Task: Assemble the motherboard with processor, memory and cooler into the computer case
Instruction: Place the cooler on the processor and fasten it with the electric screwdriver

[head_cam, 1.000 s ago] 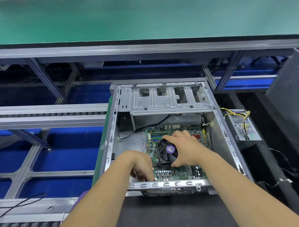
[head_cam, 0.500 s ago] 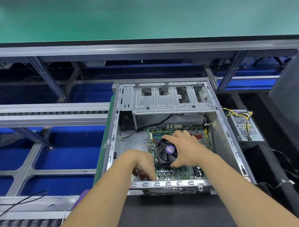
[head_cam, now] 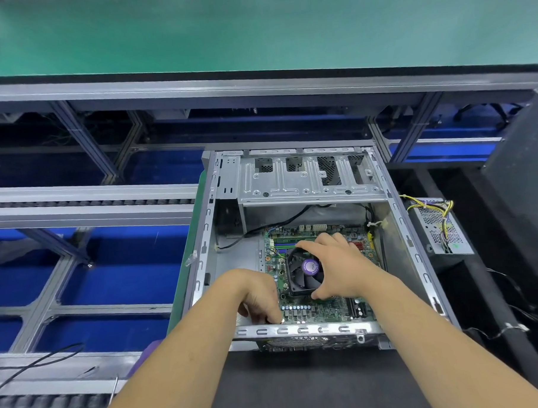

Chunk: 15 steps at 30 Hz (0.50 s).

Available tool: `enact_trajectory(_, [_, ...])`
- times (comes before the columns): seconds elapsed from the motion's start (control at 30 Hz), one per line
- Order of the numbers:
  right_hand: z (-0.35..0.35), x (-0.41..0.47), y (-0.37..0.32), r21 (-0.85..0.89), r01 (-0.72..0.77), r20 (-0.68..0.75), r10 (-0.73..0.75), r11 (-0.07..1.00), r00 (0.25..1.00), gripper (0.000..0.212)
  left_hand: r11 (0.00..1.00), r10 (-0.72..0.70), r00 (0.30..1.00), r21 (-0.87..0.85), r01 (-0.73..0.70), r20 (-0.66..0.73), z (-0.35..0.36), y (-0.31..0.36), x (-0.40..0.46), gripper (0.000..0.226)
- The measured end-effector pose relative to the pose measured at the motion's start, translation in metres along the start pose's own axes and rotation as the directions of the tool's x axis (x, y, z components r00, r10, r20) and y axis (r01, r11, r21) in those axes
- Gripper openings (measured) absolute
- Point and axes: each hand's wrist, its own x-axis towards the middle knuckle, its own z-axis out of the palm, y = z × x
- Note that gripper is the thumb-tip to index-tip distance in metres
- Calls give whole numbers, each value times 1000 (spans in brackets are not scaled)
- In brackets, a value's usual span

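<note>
Centrally, the green motherboard lies flat inside the open computer case, its black cooler with a purple hub facing up. My right hand curls over the cooler, fingers on its far edge and thumb on its near corner. My left hand grips the board's near left edge, fingers bent downward. Beside the case, to the right, sits a power supply with yellow wires. Beyond runs a green-topped bench.

Head view, steeply down, close
</note>
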Motion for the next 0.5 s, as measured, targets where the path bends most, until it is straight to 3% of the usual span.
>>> enact_trajectory(0.5, [2,0,-1,-18,-15,35,16,1000,999,114,1000,13,1000,-1,-13,-3,-1,-1,0,16])
